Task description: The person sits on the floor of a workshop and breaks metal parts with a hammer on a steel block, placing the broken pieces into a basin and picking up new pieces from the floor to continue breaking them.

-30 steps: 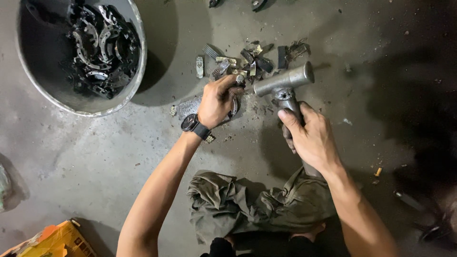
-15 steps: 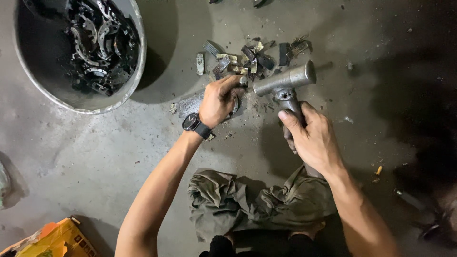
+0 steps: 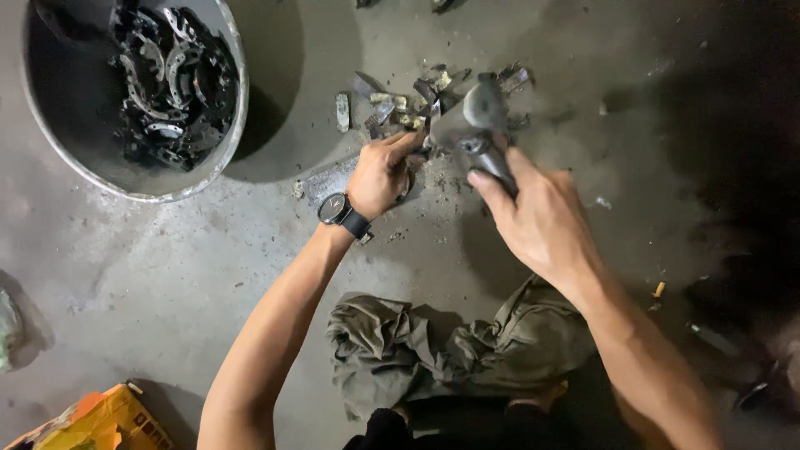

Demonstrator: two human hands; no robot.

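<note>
Right hand clenched on hammer; left hand pinching metal piece; keep fingertips behind strike point; short, square blows.

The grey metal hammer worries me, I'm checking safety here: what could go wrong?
The grey metal hammer in the right hand is very close to the left hand fingers pinning a small metal piece, so a miss could crush them. Chips from the scattered metal scraps might fly up.
</note>
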